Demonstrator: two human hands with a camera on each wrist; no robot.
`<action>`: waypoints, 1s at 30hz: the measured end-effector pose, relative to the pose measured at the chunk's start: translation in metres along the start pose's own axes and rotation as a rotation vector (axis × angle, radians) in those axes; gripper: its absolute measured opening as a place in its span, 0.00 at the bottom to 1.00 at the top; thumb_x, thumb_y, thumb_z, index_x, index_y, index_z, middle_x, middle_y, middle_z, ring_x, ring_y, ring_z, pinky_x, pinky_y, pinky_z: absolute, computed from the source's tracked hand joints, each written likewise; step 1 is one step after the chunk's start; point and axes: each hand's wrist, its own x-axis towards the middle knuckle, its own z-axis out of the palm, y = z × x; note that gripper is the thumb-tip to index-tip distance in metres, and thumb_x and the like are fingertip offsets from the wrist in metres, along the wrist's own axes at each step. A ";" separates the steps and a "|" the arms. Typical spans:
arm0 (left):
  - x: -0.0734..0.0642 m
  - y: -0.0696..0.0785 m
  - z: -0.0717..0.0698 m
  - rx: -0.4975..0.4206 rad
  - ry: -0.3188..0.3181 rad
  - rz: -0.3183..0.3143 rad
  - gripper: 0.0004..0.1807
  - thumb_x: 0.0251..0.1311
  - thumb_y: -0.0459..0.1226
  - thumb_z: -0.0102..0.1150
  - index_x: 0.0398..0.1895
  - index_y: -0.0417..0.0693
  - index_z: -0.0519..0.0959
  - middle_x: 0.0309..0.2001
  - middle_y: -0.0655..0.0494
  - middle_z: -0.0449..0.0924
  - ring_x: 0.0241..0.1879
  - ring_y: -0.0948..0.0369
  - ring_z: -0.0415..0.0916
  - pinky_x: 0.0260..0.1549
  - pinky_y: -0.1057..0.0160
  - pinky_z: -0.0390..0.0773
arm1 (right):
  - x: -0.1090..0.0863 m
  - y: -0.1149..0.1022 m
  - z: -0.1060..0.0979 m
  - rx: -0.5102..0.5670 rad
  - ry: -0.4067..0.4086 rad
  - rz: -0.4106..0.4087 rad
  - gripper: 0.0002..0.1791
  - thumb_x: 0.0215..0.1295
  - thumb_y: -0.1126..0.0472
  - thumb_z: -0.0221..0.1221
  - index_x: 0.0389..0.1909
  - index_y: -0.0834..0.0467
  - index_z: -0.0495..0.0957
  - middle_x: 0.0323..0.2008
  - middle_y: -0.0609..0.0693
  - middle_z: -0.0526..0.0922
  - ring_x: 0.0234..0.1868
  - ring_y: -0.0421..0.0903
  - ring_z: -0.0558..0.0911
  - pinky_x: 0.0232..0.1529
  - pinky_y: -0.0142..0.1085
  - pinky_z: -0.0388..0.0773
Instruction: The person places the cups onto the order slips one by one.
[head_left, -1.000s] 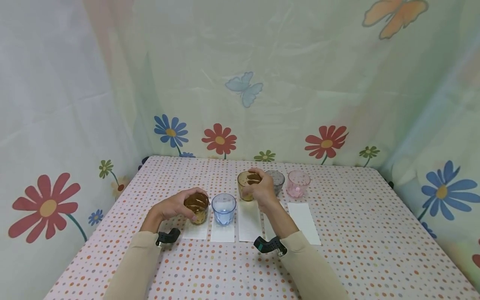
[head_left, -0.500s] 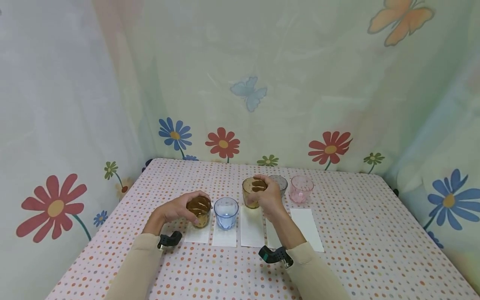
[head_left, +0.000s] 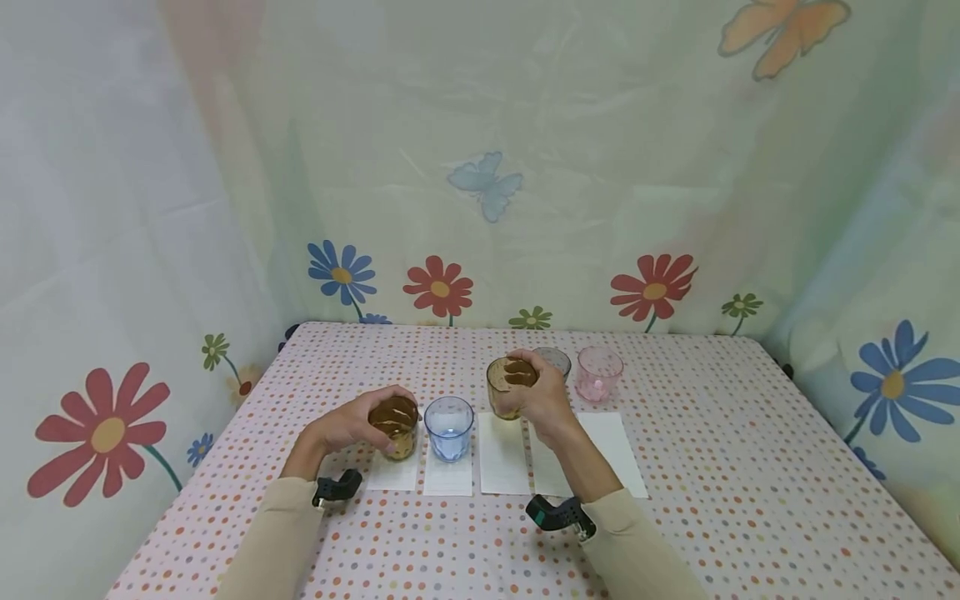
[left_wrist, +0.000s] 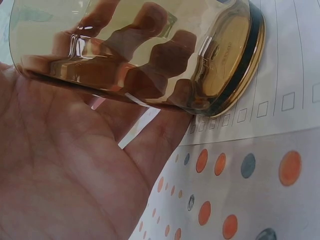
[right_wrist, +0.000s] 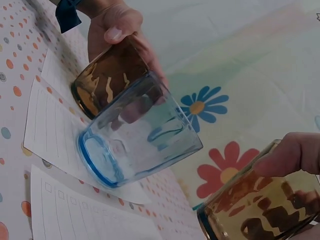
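My left hand [head_left: 348, 425] grips an amber glass [head_left: 403, 446] round its side, on the leftmost white paper sheet [head_left: 392, 479]. In the left wrist view the fingers show through this tumbler [left_wrist: 125, 55], and its base is at the lined sheet [left_wrist: 285, 65]. My right hand [head_left: 546, 402] holds a second amber glass [head_left: 498, 385] between thumb and fingers, at the far end of the third sheet [head_left: 504, 458]. Whether its base touches the sheet cannot be told. Between the hands a light-blue glass [head_left: 450, 437] stands upright on the second sheet [head_left: 448, 481].
Behind my right hand stands a grey glass [head_left: 555, 358], partly covered. A pink glass [head_left: 598, 375] stands to its right. Two more sheets, including the rightmost one [head_left: 618, 454], lie under and beside my right forearm. A flowered curtain [head_left: 525, 258] borders the dotted tablecloth [head_left: 735, 450].
My right hand has drawn its amber glass slightly nearer to me and to the right. My left hand keeps its hold in about the same place. The head view has shifted slightly.
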 end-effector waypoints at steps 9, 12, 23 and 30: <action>-0.001 -0.001 0.002 -0.019 0.001 0.000 0.40 0.46 0.31 0.72 0.66 0.38 0.68 0.63 0.37 0.73 0.62 0.44 0.70 0.62 0.47 0.72 | -0.006 0.002 -0.012 -0.017 -0.052 0.025 0.46 0.34 0.84 0.60 0.64 0.64 0.71 0.53 0.64 0.76 0.52 0.60 0.75 0.32 0.33 0.79; 0.000 -0.001 0.002 -0.014 0.009 -0.007 0.40 0.46 0.31 0.72 0.66 0.38 0.68 0.63 0.37 0.73 0.62 0.44 0.71 0.62 0.46 0.72 | -0.007 0.004 -0.012 -0.020 -0.079 0.016 0.46 0.33 0.84 0.60 0.64 0.65 0.70 0.53 0.63 0.76 0.52 0.60 0.75 0.34 0.33 0.79; 0.000 0.001 0.002 -0.008 0.004 0.008 0.39 0.46 0.31 0.71 0.66 0.39 0.68 0.63 0.37 0.73 0.62 0.44 0.70 0.62 0.44 0.72 | -0.005 0.010 -0.011 0.001 -0.219 -0.007 0.48 0.29 0.86 0.61 0.62 0.66 0.70 0.57 0.64 0.74 0.56 0.61 0.75 0.42 0.36 0.82; -0.001 0.001 0.002 -0.012 -0.001 0.014 0.40 0.47 0.31 0.72 0.66 0.38 0.68 0.62 0.37 0.73 0.62 0.43 0.71 0.62 0.46 0.72 | -0.008 0.008 -0.016 -0.006 -0.312 -0.043 0.48 0.29 0.86 0.63 0.63 0.67 0.69 0.57 0.63 0.74 0.58 0.61 0.74 0.49 0.39 0.80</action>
